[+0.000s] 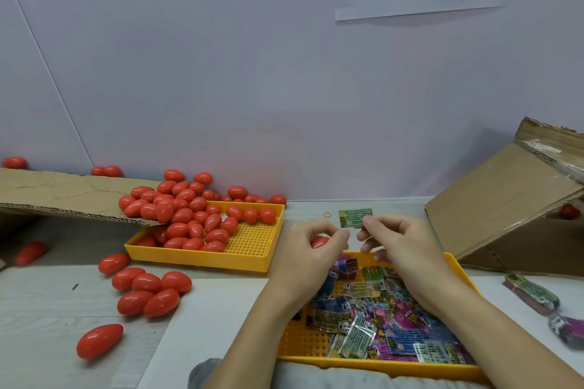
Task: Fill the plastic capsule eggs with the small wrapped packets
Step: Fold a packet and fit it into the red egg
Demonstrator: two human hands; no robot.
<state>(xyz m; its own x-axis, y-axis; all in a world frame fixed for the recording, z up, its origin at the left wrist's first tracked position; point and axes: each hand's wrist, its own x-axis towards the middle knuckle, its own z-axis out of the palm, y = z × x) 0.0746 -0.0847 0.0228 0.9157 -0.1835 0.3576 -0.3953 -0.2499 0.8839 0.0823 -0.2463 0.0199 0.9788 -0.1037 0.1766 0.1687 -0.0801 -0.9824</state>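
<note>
**Desk:** Above the packet tray (pixel 376 360), what were the 2 hands doing?

**Photographer:** The left hand (pixel 311 243) curled its fingers round 1 red capsule egg (pixel 319 242), seemingly steadying it for loading. The right hand (pixel 390 238) pinched 1 green wrapped packet (pixel 353 218) by its edge, just beside the egg.

**Desk:** Why 2 yellow trays?

**Photographer:** Apparently to keep stock sorted: loose packets lay heaped in the near one, too many to count, while the far tray (pixel 252 246) caught eggs spilling off a cardboard flap (pixel 69 199).

**Desk:** Counts?

**Photographer:** Dozens in that pile; 7 eggs sat loose on the table's near left. 1 banded packet bundle (pixel 531 292) waited at right, near 1 tipped cardboard box (pixel 505 208).
</note>
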